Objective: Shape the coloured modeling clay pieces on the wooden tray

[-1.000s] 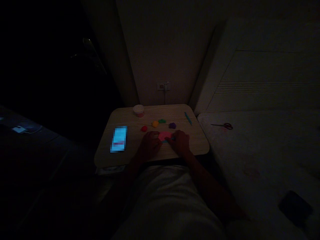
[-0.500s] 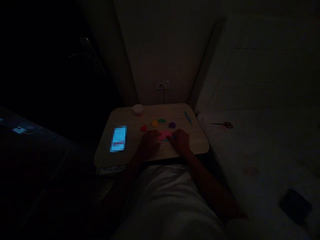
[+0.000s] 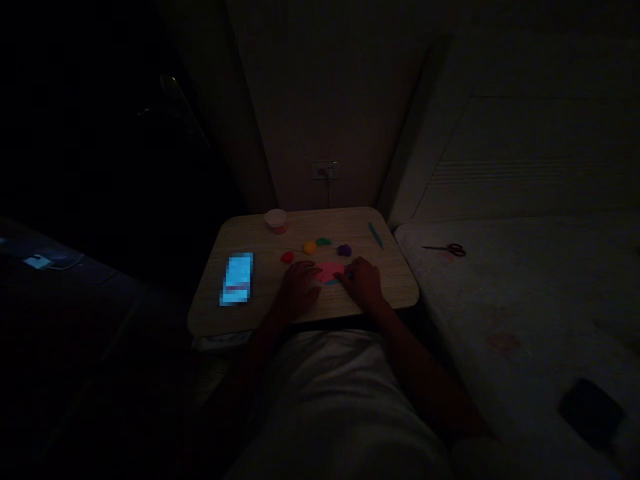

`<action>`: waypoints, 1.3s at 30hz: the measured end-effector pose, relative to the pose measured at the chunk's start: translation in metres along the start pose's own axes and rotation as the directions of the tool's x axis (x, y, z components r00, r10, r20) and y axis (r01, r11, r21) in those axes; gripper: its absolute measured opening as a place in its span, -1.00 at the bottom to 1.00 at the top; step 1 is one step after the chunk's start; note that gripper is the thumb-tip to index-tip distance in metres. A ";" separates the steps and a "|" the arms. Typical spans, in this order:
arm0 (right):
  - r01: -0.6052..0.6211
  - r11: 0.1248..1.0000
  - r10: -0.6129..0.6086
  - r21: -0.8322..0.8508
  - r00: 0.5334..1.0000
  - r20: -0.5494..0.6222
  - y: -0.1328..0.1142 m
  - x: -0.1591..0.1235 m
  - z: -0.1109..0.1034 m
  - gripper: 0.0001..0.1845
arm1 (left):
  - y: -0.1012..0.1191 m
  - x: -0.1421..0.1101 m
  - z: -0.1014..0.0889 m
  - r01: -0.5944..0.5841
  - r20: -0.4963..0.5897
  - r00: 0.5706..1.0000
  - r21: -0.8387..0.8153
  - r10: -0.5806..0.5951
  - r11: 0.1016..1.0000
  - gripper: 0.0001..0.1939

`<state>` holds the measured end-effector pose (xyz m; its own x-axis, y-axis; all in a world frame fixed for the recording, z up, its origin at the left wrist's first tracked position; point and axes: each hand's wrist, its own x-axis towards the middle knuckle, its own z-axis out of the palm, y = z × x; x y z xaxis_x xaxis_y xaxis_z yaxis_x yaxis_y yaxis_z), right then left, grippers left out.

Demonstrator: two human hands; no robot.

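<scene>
A flat pink piece that looks like modelling clay (image 3: 330, 271) lies near the table's front, with a blue edge (image 3: 332, 282) showing beneath it. My left hand (image 3: 299, 288) rests at its left side, fingers stretched out and touching it. At its right side is my right hand (image 3: 364, 281), fingers curled, with the thumb on the pink piece. A small dark bluish bit shows by those fingers, too dim to name. Just beyond lie lumps of red clay (image 3: 287, 257), yellow clay (image 3: 309, 247), green clay (image 3: 324, 241) and purple clay (image 3: 345, 250).
On the wooden table (image 3: 255, 233) stand a round tub (image 3: 277, 221) at the back left and a lit, blurred-out screen (image 3: 237, 279) at the left. A teal stick-like tool (image 3: 375, 235) lies back right. Scissors (image 3: 453, 249) rest on the pale surface at right. The room is dark.
My right hand has shifted slightly to the right, and a little more of the pink piece's right part and blue edge shows. The left hand has barely moved.
</scene>
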<state>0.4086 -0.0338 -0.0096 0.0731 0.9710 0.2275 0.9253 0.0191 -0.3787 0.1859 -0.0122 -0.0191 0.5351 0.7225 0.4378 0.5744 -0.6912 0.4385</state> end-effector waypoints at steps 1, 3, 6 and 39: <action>0.009 1.000 -0.009 0.005 1.000 -0.005 0.000 0.000 0.000 -0.59 | 0.000 0.000 0.000 0.000 0.000 1.000 0.002 0.000 1.000 -0.58; 0.029 0.999 -0.029 0.038 0.999 -0.015 0.004 0.001 0.001 -0.59 | 0.000 0.000 0.001 0.001 -0.001 1.000 0.007 -0.001 1.000 -0.58; 0.058 0.989 -0.053 0.135 0.998 -0.034 0.015 0.003 0.001 -0.59 | 0.001 -0.001 0.000 0.005 -0.002 1.000 0.009 -0.005 1.000 -0.57; -0.038 0.982 0.043 0.187 0.999 -0.025 0.017 0.008 -0.001 -0.60 | 0.003 0.003 -0.004 0.002 0.027 1.000 -0.009 -0.002 1.000 -0.56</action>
<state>0.4250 -0.0256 -0.0134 0.1225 0.9646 0.2337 0.8361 0.0266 -0.5479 0.1865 -0.0122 -0.0132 0.5503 0.7240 0.4160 0.5701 -0.6898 0.4463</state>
